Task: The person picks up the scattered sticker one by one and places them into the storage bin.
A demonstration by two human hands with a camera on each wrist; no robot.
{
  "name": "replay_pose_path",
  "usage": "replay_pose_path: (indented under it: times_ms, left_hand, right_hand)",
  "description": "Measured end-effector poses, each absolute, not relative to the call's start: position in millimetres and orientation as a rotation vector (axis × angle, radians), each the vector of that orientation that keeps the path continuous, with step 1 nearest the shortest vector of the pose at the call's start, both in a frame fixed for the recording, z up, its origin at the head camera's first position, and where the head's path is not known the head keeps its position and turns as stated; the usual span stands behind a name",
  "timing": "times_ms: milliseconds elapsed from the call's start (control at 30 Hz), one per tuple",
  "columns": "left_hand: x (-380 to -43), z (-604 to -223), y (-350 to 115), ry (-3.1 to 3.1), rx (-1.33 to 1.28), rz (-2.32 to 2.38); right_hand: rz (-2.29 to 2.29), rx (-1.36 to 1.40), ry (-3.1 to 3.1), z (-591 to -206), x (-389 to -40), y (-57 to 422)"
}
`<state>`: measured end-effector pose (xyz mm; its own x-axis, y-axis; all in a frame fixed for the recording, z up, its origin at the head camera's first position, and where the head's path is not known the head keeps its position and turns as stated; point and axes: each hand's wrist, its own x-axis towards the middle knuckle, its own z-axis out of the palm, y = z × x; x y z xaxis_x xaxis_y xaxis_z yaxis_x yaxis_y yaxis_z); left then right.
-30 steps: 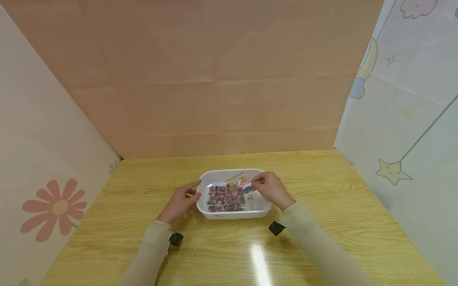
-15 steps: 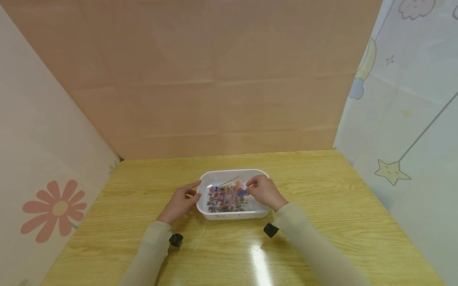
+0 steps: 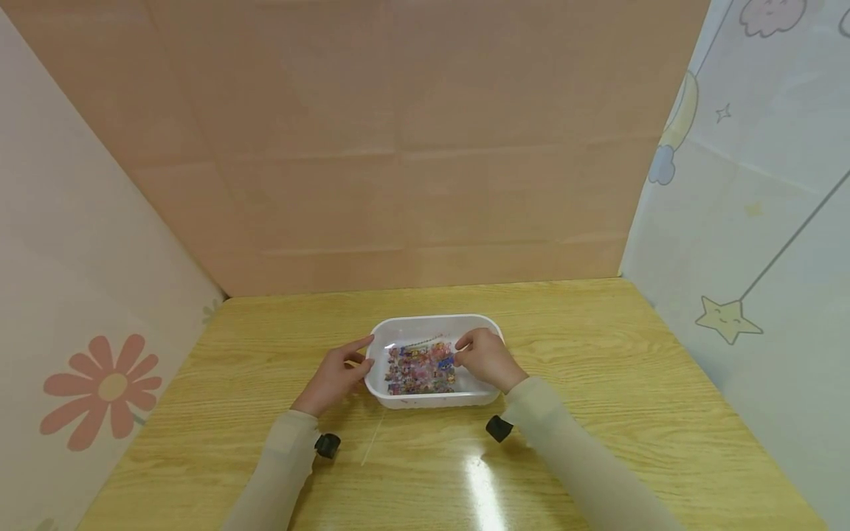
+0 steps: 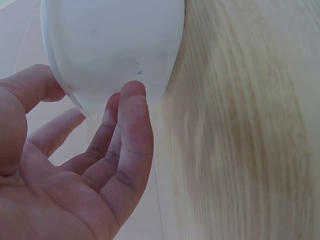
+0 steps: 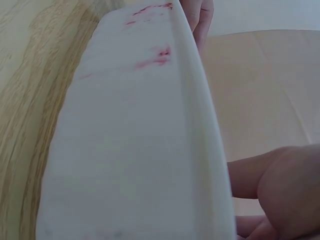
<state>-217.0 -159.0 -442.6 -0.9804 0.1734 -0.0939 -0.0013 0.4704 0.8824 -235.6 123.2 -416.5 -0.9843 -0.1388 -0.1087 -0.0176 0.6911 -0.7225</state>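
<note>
A white plastic tray [image 3: 432, 401] stands on the wooden table in the head view. In it lies a see-through plastic packet [image 3: 421, 370] with small colourful printed pictures. My left hand [image 3: 334, 377] grips the tray's left end; the left wrist view has thumb and index finger over the rim, the other fingers against the outer wall. My right hand [image 3: 490, 360] reaches over the right side of the tray, thumb and index finger pinching the packet's right edge by a blue patch. In the right wrist view the tray's side wall [image 5: 130, 135] hides the right hand's fingertips [image 5: 245, 180].
The wooden table [image 3: 232, 354] surrounds the tray. A thin pale strip [image 3: 373, 442] lies near the tray's front left. An orange-brown panel [image 3: 398, 206] stands behind, with patterned side panels left and right. Pink smears mark the tray's outer wall.
The right hand has moved left and slightly down with the packet's right edge, which was raised towards the tray's back right and now lies lower. The left hand has stayed on the tray.
</note>
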Motion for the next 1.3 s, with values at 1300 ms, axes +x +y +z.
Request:
replay_pose_path:
  times_ms: [1300]
  left_hand:
    - [-213.2,-439.5,-164.5,2.682,0.155,1.478]
  right_hand:
    - [-1.027,-0.365,2.903,-409.1,-224.8,140.0]
